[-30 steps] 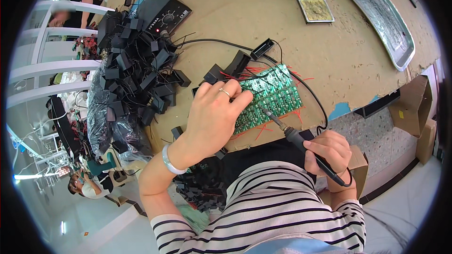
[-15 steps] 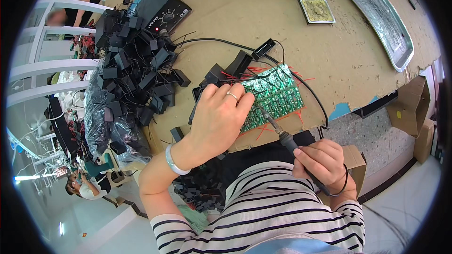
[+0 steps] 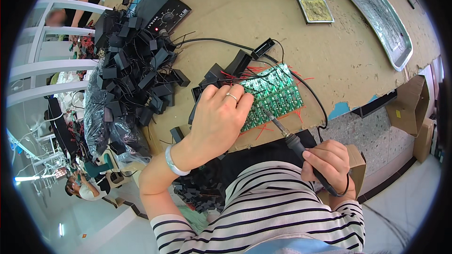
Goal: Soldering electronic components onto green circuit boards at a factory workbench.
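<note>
A green circuit board panel (image 3: 285,95) lies near the table's front edge, with thin red wires (image 3: 264,130) sticking out around it. Over its left part is my left hand (image 3: 217,118), fingers bent and pressed together at the board. Whatever the fingertips pinch is hidden beneath them. My right hand (image 3: 331,162) grips a soldering iron (image 3: 295,145) by its dark handle, off the board's lower right. The iron's metal tip points up and left onto the board. Black plastic cases (image 3: 240,62) with black leads rest against the board's far left side.
A big heap of black cases (image 3: 136,66) covers the table's left. Behind it stands a black soldering station (image 3: 165,13) with a lit red lamp. Farther right are an iron stand with a yellow cleaning pad (image 3: 316,10) and a long metal tray (image 3: 376,21). Cardboard boxes (image 3: 408,106) stand beyond the table's right edge.
My right hand and the iron's handle have shifted slightly to the right. The iron's tip stays over nearly the same part of the board. My left hand keeps its place.
</note>
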### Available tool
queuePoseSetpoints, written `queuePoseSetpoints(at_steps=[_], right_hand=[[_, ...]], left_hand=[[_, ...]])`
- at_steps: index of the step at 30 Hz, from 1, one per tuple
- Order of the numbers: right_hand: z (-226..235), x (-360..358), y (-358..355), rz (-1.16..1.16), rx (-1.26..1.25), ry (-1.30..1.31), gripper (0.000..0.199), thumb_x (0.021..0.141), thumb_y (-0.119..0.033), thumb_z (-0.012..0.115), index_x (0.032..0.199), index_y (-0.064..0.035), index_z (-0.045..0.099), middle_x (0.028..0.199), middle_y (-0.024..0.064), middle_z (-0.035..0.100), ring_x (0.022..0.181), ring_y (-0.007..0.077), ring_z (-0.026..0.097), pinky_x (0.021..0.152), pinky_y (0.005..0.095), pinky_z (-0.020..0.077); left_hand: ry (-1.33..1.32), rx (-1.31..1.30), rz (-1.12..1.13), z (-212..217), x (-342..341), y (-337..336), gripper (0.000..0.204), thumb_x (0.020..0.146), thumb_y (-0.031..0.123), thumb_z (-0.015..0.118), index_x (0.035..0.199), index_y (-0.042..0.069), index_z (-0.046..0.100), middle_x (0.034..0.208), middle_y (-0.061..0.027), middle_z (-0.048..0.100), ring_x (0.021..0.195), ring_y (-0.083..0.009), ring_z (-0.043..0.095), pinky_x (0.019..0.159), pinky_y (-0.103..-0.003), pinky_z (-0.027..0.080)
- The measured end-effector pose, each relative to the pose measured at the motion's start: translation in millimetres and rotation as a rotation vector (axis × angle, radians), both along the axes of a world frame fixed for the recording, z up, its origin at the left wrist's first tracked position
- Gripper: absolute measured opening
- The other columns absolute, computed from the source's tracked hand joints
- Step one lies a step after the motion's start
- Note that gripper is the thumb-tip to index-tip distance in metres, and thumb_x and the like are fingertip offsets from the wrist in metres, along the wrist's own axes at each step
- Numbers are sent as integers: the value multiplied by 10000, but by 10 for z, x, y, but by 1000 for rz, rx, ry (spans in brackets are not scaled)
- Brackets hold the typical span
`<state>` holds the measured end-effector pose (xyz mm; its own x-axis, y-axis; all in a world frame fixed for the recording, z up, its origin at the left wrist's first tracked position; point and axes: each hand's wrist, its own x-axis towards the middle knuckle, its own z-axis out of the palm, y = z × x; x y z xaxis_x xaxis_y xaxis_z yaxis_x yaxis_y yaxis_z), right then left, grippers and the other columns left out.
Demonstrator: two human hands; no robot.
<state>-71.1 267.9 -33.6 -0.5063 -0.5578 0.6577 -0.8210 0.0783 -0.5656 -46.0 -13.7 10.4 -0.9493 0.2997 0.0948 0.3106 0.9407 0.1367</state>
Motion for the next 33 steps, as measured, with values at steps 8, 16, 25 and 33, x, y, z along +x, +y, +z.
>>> queuePoseSetpoints(at_steps=[8,16,25,33], right_hand=[[-10,-10,-8,3,-11,-22,294,673,53,731,964,16,716,791,64,688,629,181,655,540,281,545],[-49,-25,-49,8,8,-20,298,666,47,747,961,13,727,796,63,693,633,182,654,543,283,544],[-72,-2,-88,-19,3,-44,255,695,50,714,938,-24,699,776,57,686,592,206,641,531,304,539],[-34,-20,-67,8,10,-30,287,670,48,744,954,12,724,794,59,693,624,181,651,531,286,536]], left_hand=[[5,-13,11,-12,9,9,100,871,83,723,932,57,649,876,-52,566,784,-224,583,729,-367,403],[-26,-11,3,15,3,14,135,835,71,747,940,100,667,842,-32,524,757,-204,570,711,-354,375],[-38,1,7,21,18,8,141,816,70,751,927,102,670,831,-31,511,742,-202,562,711,-351,373],[-31,6,5,10,23,9,134,813,65,747,920,98,673,832,-33,516,740,-204,563,710,-350,373]])
